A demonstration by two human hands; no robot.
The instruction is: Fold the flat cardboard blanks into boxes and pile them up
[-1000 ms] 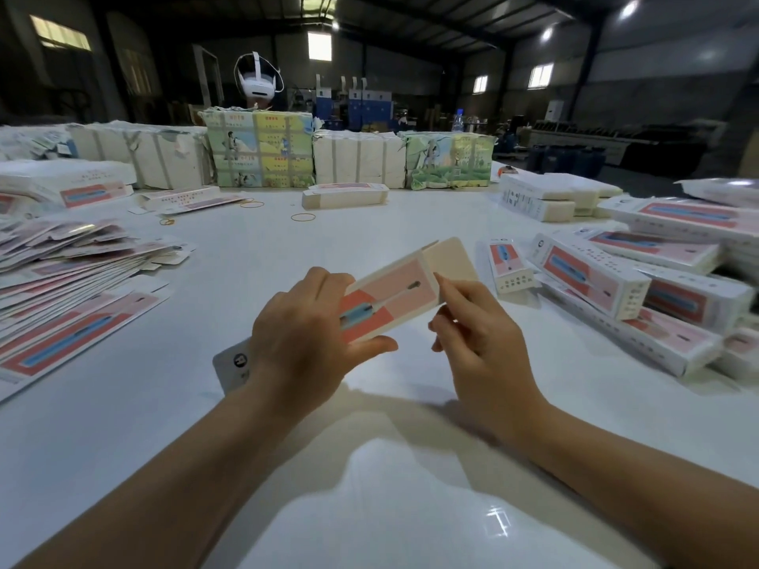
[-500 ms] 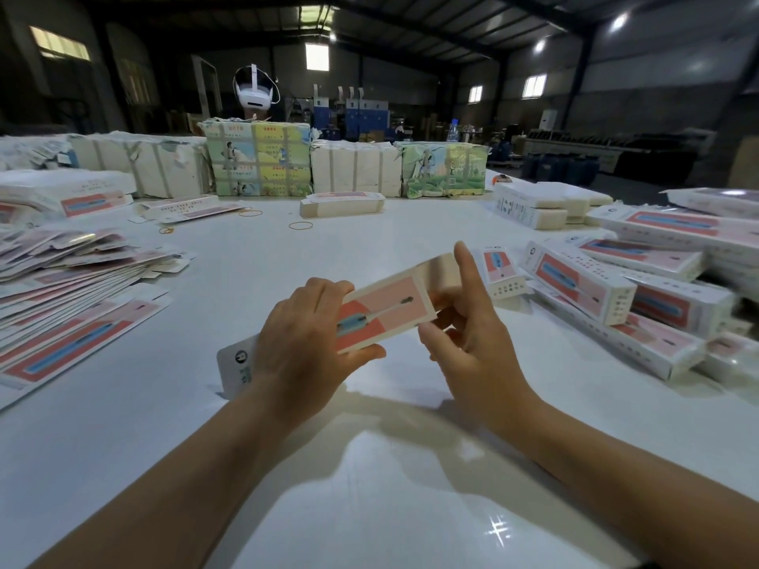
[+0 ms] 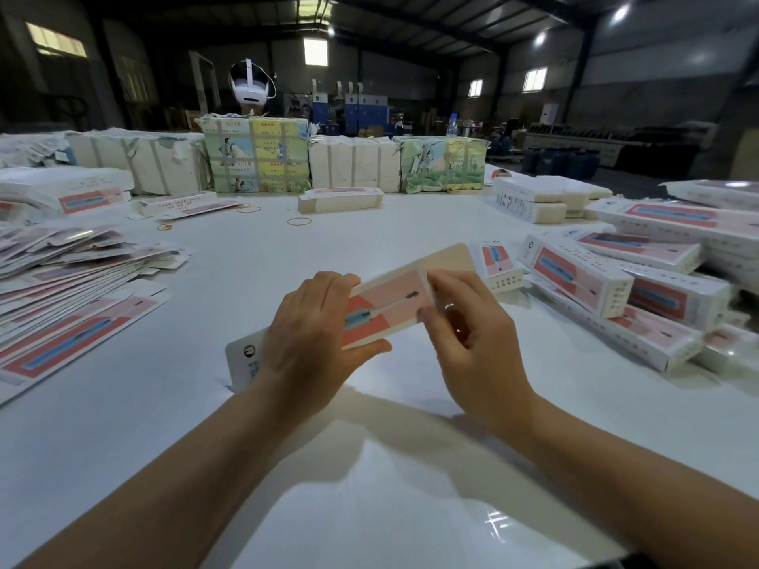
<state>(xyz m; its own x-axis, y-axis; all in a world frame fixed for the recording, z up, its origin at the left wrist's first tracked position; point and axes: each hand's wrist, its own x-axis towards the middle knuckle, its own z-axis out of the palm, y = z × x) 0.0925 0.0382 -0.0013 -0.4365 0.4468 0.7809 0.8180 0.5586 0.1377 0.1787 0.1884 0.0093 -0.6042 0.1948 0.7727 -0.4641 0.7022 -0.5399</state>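
Evidently the blank [image 3: 386, 310] was held above the table [image 3: 246, 404], in front of the person, with neither end resting on it. The left hand [image 3: 312, 347] grasped its near half, fingers over the top edge and thumb beneath. The right hand [image 3: 472, 338] pinched the far half, thumb on the printed face and fingers curled behind, just short of the plain end flap [image 3: 451, 258]. Whether the sleeve had started to open was hard to tell from this angle.

To do the step well, the hands would best squeeze the two long edges toward each other so the creases pop square, then tuck the flap without buckling the panel. Flat blanks [image 3: 74, 305] lay fanned at the left; finished boxes [image 3: 616, 293] were piled at the right, where this one should presumably go.
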